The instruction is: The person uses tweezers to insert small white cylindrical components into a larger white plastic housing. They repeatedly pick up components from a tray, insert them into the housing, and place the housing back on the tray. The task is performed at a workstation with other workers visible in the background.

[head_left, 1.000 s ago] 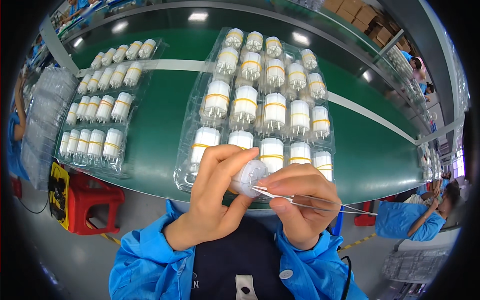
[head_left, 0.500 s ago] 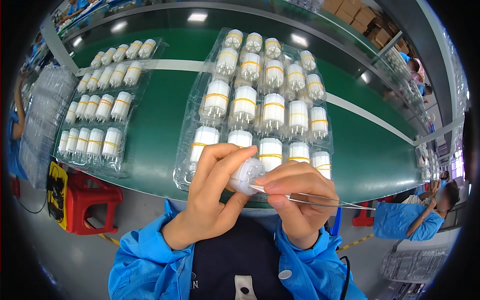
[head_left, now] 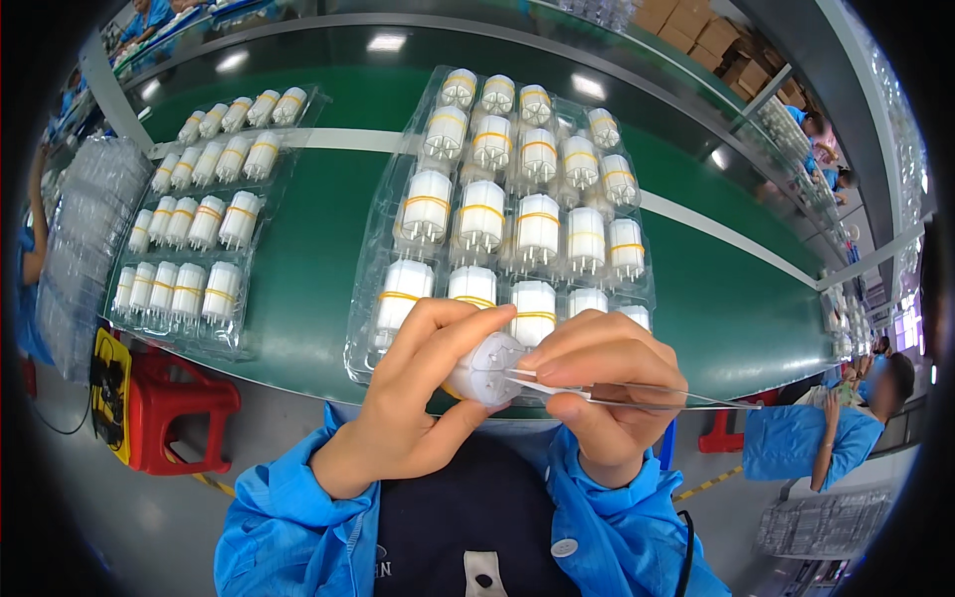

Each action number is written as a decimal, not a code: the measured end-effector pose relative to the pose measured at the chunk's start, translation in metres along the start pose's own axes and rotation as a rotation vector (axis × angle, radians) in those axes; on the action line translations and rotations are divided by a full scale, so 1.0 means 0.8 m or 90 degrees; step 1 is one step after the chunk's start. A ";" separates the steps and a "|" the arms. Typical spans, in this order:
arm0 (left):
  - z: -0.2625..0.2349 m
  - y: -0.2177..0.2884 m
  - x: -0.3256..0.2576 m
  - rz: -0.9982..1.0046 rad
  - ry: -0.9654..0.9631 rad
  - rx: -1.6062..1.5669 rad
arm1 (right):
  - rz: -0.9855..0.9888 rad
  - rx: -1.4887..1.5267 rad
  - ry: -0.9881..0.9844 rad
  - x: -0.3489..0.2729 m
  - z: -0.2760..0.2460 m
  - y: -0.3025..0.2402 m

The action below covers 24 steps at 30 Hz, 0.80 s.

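Observation:
My left hand point(head_left: 403, 413) grips a white cylindrical plug unit point(head_left: 484, 372) between thumb and fingers, its prong face turned to the right. Metal tweezers point(head_left: 686, 396) are pinched in my right hand point(head_left: 622, 383), their tips reaching the face of the plug unit. Whether the tips hold something small is too fine to make out. Just beyond my hands lies a clear plastic tray point(head_left: 359, 343) with rows of similar white units point(head_left: 538, 227), each ringed by a yellow band.
Another clear tray point(head_left: 237, 343) of banded white units sits at the left on the green worktop point(head_left: 308, 259). Stacked clear trays point(head_left: 95, 239) stand farther left. A red stool point(head_left: 184, 413) is below the table edge. A person in blue point(head_left: 816, 428) works at the right.
The plug unit's prong face has turned a little more into view. My right hand and the tweezers have shifted slightly right. The whole view has moved a little.

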<state>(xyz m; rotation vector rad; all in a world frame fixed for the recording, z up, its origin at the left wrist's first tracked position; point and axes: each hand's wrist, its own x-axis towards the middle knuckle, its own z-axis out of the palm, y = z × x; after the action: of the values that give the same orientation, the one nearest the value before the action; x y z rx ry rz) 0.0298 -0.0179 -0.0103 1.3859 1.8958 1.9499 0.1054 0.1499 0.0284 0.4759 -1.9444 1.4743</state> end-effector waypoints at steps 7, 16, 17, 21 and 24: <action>-0.006 -0.004 0.000 -0.004 -0.038 -0.031 | -0.045 -0.043 -0.053 0.006 0.000 0.006; -0.005 -0.005 -0.001 -0.009 -0.045 -0.043 | -0.030 -0.031 -0.021 0.000 0.003 0.010; -0.004 -0.004 -0.001 -0.011 -0.040 -0.045 | -0.021 -0.027 -0.010 0.000 0.005 0.009; -0.005 -0.004 0.000 0.008 -0.032 -0.019 | 0.004 -0.036 0.001 0.001 0.007 0.006; -0.007 -0.004 0.001 0.025 -0.035 0.014 | 0.016 -0.029 0.016 -0.001 0.008 0.007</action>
<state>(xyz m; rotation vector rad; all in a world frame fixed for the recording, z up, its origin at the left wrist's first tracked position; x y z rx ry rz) 0.0242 -0.0207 -0.0111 1.4777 1.8865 1.8918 0.1006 0.1457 0.0228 0.4126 -1.9670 1.4415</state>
